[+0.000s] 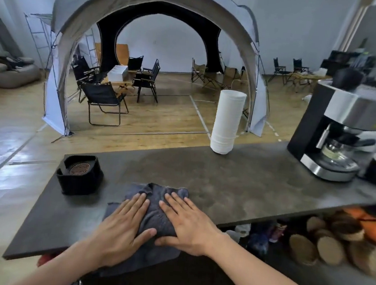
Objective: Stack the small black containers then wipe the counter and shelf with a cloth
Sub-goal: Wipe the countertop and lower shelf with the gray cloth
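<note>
Cloth (152,199) pinned under flat left hand (123,226) and right hand (187,224), fingers spread, gripping nothing; stacked black containers (79,174) sit left of them.

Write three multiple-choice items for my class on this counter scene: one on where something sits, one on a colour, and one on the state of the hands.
1. Where is the stack of white cups?
A. at the counter's far edge
B. under the counter
C. on the coffee machine

2. What colour is the cloth?
A. white
B. dark grey-blue
C. orange

3. What are the hands doing?
A. lifting the black containers
B. hanging off the counter
C. pressing flat on the cloth

Answers:
1. A: the cups stand at the far edge of the counter, left of the coffee machine.
2. B: the fabric is dark grey-blue.
3. C: the left hand and right hand lie palm down, fingers spread, while the black containers sit untouched to the left.
</note>
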